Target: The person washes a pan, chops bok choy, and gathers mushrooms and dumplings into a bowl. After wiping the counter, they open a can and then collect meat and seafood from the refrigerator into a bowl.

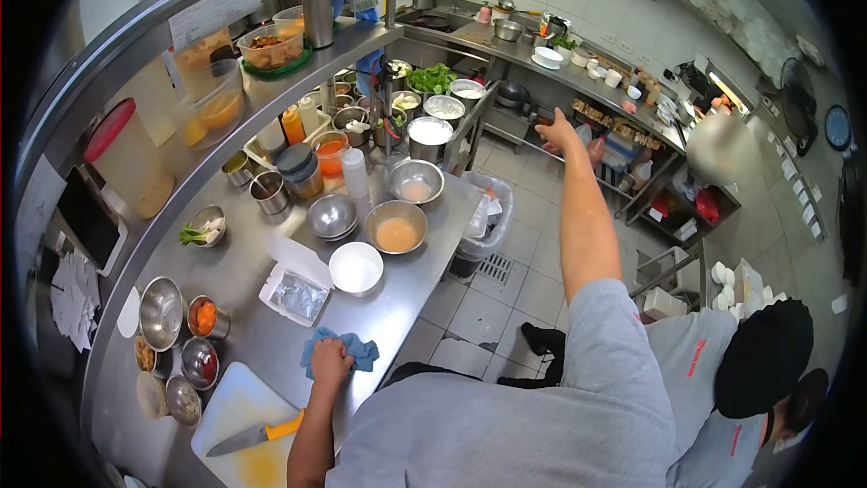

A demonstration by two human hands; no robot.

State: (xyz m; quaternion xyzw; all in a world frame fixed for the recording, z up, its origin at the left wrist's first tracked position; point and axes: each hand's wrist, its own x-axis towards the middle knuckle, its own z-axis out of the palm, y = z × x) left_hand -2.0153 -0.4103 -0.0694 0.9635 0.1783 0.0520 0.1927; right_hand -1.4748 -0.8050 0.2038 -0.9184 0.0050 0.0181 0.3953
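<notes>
My left hand [331, 360] is closed on a crumpled blue cloth [364, 354], pressed against the steel counter. Below it, a knife [262, 434] with a yellow handle lies on a stained white cutting board [233, 389]. Just beyond the cloth stands an open white takeaway box [300, 294] with a silvery packet inside, beside a white bowl [356, 269]. My right arm stretches far forward over the floor aisle. At its end my right hand [558, 134] has a finger extended, and I see nothing held in it.
Steel bowls, including one of beige liquid [396, 234], and sauce bottles stand along the counter [397, 298]. A shelf [298, 82] with tubs hangs over it. A lined bin [488, 217] stands by the counter end. Co-workers, one in a black cap [763, 357], are close on the right.
</notes>
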